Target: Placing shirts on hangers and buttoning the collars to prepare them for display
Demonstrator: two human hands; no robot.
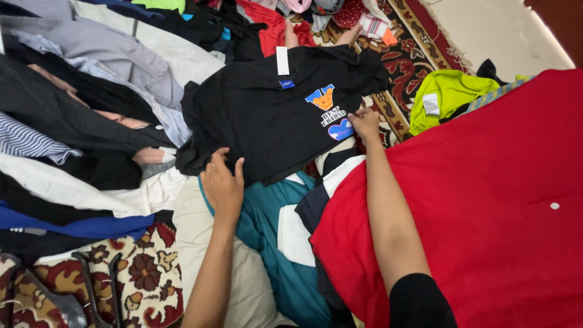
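Gripping the black T-shirt (267, 115) at its near edge, my left hand (222, 185) has its fingers curled over the hem at about seven o'clock of the garment. My right hand (364, 123) pinches the same shirt at its four o'clock corner, just beside the printed orange and blue chest design (328, 108). The shirt lies spread flat at the centre of the view, on top of other clothing, with a white tag (282, 61) at its twelve o'clock edge. My right forearm rests across a large red garment (486, 212) at three to five o'clock. A teal garment (273, 231) lies below the shirt at six o'clock. A lime-green garment (446, 94) sits at two o'clock. A pile of dark and grey clothes (91, 91) fills nine to eleven o'clock. The patterned carpet (146, 273) shows at seven o'clock, dark hangers (91, 291) lying on it.
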